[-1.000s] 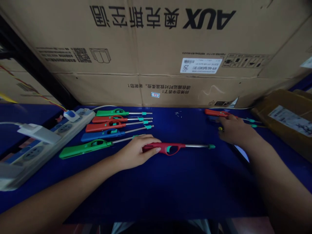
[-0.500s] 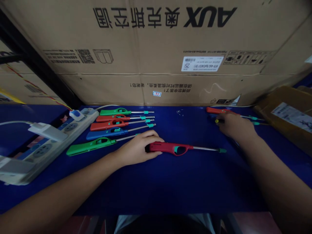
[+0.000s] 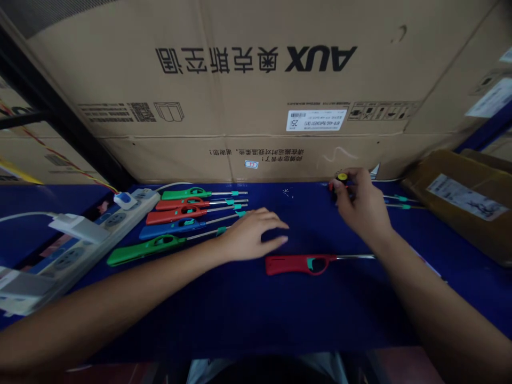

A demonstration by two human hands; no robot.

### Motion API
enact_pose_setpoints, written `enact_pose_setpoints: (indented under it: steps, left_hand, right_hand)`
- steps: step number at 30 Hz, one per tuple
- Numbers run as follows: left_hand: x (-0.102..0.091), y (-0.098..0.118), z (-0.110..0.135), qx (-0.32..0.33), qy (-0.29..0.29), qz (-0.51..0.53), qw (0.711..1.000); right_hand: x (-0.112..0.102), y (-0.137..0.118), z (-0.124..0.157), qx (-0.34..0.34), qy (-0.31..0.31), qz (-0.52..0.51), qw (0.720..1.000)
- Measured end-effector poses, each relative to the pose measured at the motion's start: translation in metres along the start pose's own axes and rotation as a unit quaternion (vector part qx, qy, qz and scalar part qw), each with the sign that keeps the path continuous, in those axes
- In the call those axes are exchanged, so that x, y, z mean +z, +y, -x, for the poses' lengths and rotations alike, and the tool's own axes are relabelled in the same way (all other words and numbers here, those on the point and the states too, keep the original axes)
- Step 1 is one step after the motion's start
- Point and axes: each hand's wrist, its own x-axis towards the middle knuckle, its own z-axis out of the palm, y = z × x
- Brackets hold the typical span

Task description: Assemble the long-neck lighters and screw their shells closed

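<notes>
work is going on over a blue table (image 3: 248,314). the left hand (image 3: 256,233) is lying palm down on the surface with its fingers spread and loosened, gripping nothing. it is sitting just beyond the handle end of a red lighter (image 3: 300,263), close to it but not touching. that red lighter is lying flat on the table, handle to the left, its metal stem running right and passing under the right forearm. the right hand (image 3: 360,205) is hovering farther back, near the foot of the big cardboard box (image 3: 256,96), and is pinching a small yellow-capped tool (image 3: 342,177) between thumb and fingertips. a bit of red is showing just beside the thumb, too hidden to make out. behind that hand, thin stems with teal tips (image 3: 402,199) are sticking out to the right. left of the left hand, a row of five lighters (image 3: 180,214) is lying side by side, green, red, red, blue, green, stems pointing right. a white power strip (image 3: 80,240) is lying at the far left, and a brown parcel (image 3: 460,197) is sitting at the right edge.
</notes>
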Motion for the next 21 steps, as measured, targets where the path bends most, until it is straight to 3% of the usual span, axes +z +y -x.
enact_pose_setpoints:
  steps: [5, 9, 16, 21]
  left_hand:
    - [0.012, -0.049, -0.07, -0.07, 0.023, -0.067, 0.995]
    - [0.02, -0.063, -0.107, -0.047, -0.004, -0.099, 0.994]
    - [0.015, -0.07, -0.13, -0.046, -0.059, -0.126, 0.989]
    - [0.018, -0.08, -0.132, -0.082, -0.051, -0.111, 0.989]
  right_hand:
    - [0.008, 0.005, 0.002, -0.002, 0.011, -0.077, 0.997]
    - [0.01, 0.004, 0.002, -0.005, 0.019, -0.091, 0.996]
    - [0.009, 0.005, 0.002, -0.013, 0.028, -0.091, 0.995]
    - [0.01, 0.004, 0.002, -0.008, 0.031, -0.094, 0.995]
